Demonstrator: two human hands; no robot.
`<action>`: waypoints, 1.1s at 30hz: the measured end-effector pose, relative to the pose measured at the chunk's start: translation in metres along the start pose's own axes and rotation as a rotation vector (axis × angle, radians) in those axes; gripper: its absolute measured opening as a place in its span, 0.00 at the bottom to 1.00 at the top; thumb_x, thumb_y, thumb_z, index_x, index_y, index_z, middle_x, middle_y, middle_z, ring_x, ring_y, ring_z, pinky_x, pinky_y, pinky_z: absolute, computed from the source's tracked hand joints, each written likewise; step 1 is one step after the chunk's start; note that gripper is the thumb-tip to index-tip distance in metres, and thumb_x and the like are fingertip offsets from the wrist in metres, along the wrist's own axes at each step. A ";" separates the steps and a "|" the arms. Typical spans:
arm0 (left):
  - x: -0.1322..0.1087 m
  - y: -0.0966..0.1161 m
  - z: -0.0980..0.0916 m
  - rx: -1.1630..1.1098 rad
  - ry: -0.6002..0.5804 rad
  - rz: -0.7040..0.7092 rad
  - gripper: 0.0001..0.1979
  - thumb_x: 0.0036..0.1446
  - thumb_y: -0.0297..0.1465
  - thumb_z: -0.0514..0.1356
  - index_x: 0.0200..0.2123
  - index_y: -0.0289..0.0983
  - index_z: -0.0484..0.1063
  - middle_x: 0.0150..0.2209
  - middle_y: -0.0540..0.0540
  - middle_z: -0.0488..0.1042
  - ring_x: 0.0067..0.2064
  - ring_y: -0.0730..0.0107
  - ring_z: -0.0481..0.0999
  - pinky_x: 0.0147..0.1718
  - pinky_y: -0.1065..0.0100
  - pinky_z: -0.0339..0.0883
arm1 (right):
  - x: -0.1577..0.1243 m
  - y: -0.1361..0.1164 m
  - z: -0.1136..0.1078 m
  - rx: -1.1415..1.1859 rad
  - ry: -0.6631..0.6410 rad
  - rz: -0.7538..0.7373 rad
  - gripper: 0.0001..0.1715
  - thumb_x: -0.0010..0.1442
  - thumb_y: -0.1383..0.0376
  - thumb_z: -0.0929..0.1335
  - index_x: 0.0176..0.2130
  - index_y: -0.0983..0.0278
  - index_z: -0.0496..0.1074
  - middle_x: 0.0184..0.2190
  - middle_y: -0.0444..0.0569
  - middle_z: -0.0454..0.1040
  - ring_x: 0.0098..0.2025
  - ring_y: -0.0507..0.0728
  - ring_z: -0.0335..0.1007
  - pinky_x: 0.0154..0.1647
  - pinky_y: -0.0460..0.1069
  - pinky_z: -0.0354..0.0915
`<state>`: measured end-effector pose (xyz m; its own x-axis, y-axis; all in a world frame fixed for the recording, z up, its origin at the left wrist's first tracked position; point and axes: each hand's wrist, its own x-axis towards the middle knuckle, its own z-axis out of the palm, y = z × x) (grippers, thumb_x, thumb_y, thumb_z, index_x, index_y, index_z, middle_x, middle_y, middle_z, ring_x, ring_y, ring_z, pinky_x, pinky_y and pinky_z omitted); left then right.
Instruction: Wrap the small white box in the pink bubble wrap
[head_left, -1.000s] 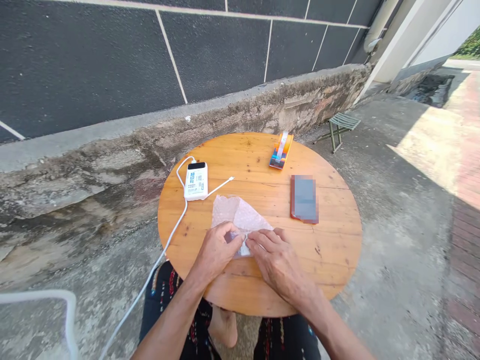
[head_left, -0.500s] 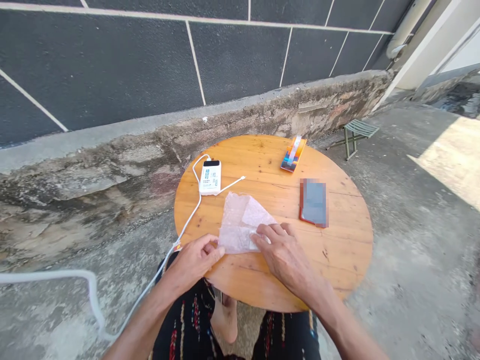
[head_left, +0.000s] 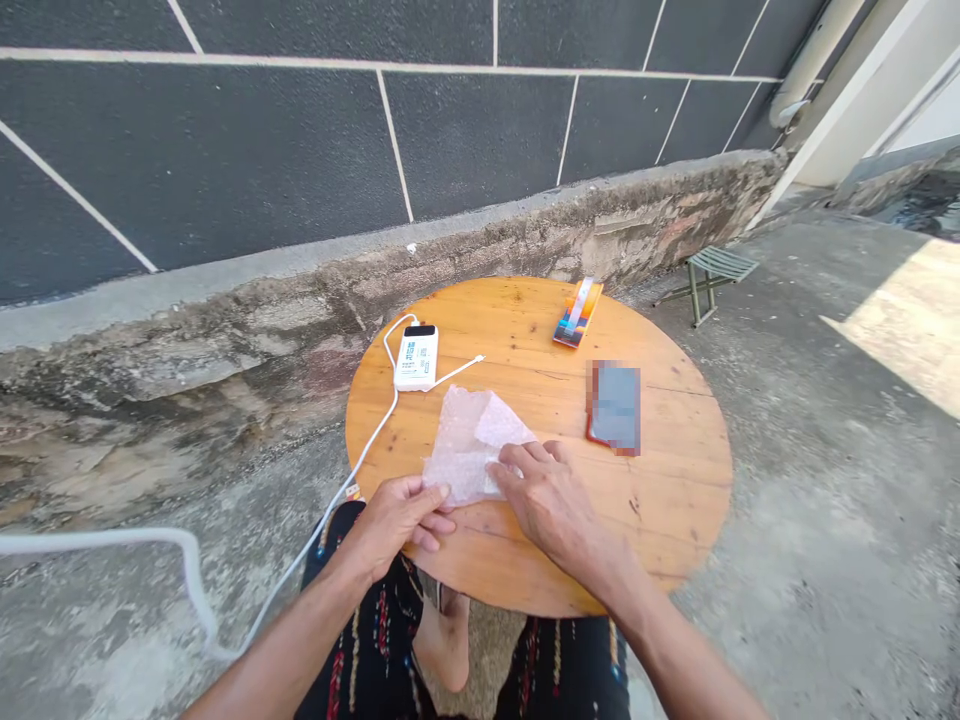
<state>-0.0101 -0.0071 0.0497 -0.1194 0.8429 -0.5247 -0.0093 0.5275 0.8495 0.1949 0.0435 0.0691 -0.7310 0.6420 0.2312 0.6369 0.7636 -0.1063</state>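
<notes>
— On the round wooden bench [head_left: 675, 500], out of doors, what do we have under our hands?

— We have a sheet of bubble wrap [head_left: 469, 440], lying flat at about eight o'clock from the bench's middle. Our left hand [head_left: 397, 515] pinches its near corner between thumb and fingers at the seven o'clock rim. Our right hand [head_left: 551, 500] lies on its near edge with the fingers pressing down, not closed round it.

— And around the wrap?

— We see a white power bank [head_left: 417, 357] at ten o'clock, with a white cable [head_left: 360, 460] running off the rim and away across the ground at eight o'clock. An orange packet [head_left: 577, 313] sits at twelve to one o'clock. A phone [head_left: 615, 405] lies at two o'clock, its face blurred, so we cannot read it. All three lie well apart from the wrap.

— What of the place itself?

— We sit on a rough concrete floor [head_left: 825, 520], sunlit at three o'clock. Beyond the bench at twelve o'clock runs a stained concrete ledge [head_left: 225, 320], and above it a dark wall [head_left: 225, 150] crossed by pale joints. A small folding stool [head_left: 712, 270] stands at two o'clock, and a pale drainpipe [head_left: 806, 60] climbs the corner above it. Our patterned trousers [head_left: 375, 640] and a bare foot [head_left: 450, 650] show at six o'clock, below the rim.
</notes>
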 end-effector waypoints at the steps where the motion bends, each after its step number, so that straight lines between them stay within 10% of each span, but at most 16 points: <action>1: 0.000 0.000 0.002 -0.011 0.010 0.004 0.19 0.45 0.41 0.66 0.32 0.30 0.71 0.31 0.41 0.76 0.29 0.70 0.78 0.19 0.76 0.69 | 0.000 0.000 0.000 -0.001 0.002 0.001 0.06 0.64 0.70 0.63 0.39 0.62 0.69 0.39 0.49 0.70 0.44 0.58 0.61 0.42 0.53 0.51; 12: 0.018 0.000 0.006 -0.111 0.163 0.082 0.11 0.46 0.32 0.64 0.31 0.30 0.69 0.23 0.47 0.74 0.23 0.74 0.76 0.23 0.75 0.72 | 0.005 -0.015 0.000 -0.069 0.000 0.066 0.05 0.61 0.70 0.65 0.35 0.62 0.70 0.35 0.50 0.69 0.37 0.59 0.60 0.37 0.54 0.49; 19: 0.018 0.005 0.008 -0.100 0.087 0.150 0.23 0.48 0.39 0.65 0.45 0.35 0.64 0.30 0.48 0.74 0.21 0.77 0.72 0.15 0.76 0.67 | 0.006 -0.014 0.003 -0.078 0.029 0.047 0.07 0.63 0.70 0.63 0.36 0.62 0.70 0.37 0.50 0.70 0.37 0.58 0.60 0.40 0.54 0.49; 33: 0.026 -0.009 0.008 -0.030 0.112 0.183 0.16 0.47 0.41 0.63 0.28 0.32 0.69 0.16 0.52 0.69 0.15 0.80 0.64 0.15 0.77 0.58 | 0.003 -0.002 0.004 0.006 0.028 -0.051 0.10 0.64 0.64 0.64 0.45 0.61 0.70 0.45 0.52 0.69 0.44 0.58 0.61 0.42 0.53 0.52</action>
<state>-0.0055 0.0110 0.0279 -0.2317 0.9061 -0.3540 -0.0070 0.3623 0.9320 0.1904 0.0444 0.0667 -0.7555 0.5999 0.2634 0.5972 0.7959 -0.0997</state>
